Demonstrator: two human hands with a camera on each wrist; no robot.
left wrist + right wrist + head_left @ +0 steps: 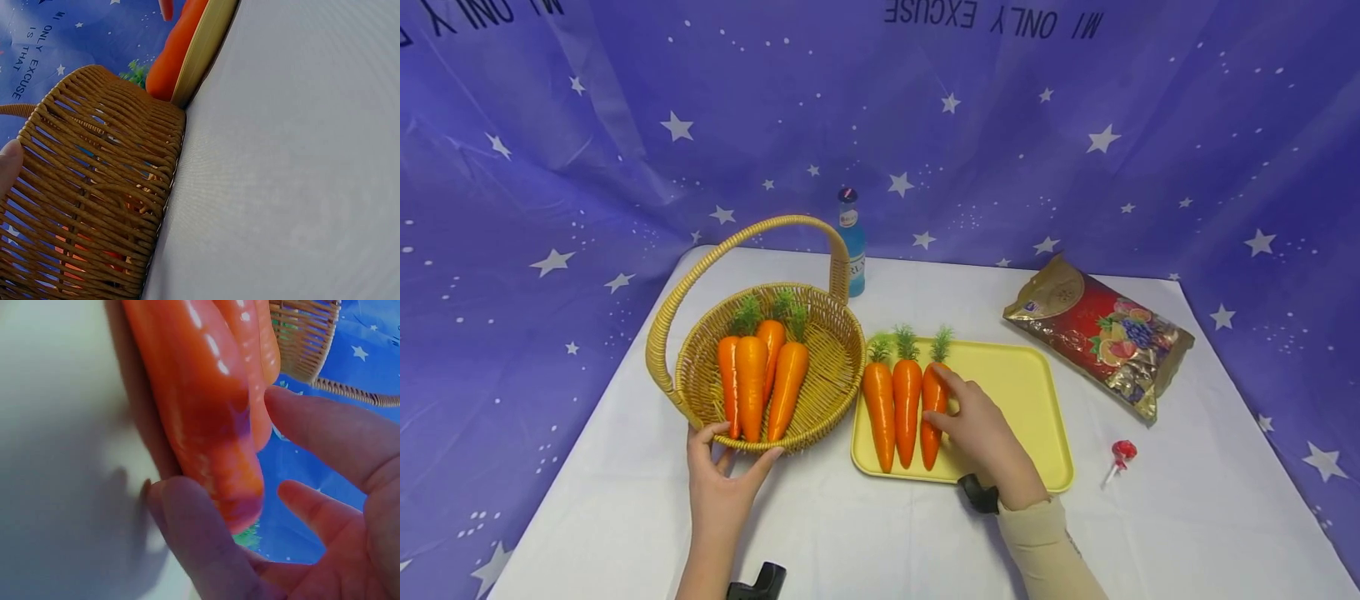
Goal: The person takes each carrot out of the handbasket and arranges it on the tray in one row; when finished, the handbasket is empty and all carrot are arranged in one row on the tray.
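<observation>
On the left half of the yellow tray (1007,383), the person's right hand (981,425) is at the rightmost carrot (932,396), which lies with its green top to the far side and its tip to the near side. The left carrot (880,412) and the middle carrot (907,408) lie just beside it on the tray, and four more carrots (751,383) lie in the wicker basket (831,375) to the left.

The step in hand appears to be taking hold of the rightmost carrot. The next move seems to call for bringing thumb and fingers together on its sides, below the green top, without catching the middle carrot, since the gap there is narrow.

The right hand's thumb and fingers are parted and only loosely bent about the carrot. In the right wrist view one finger lies along its right side, by the tray, while the thumb stands off toward the left; no firm grip shows, and how hard any finger presses cannot be told.

The left hand (722,492) holds the basket's near rim, thumb and forefinger set well apart along it, the forefinger bent over the edge; this probably steadies the basket.
</observation>
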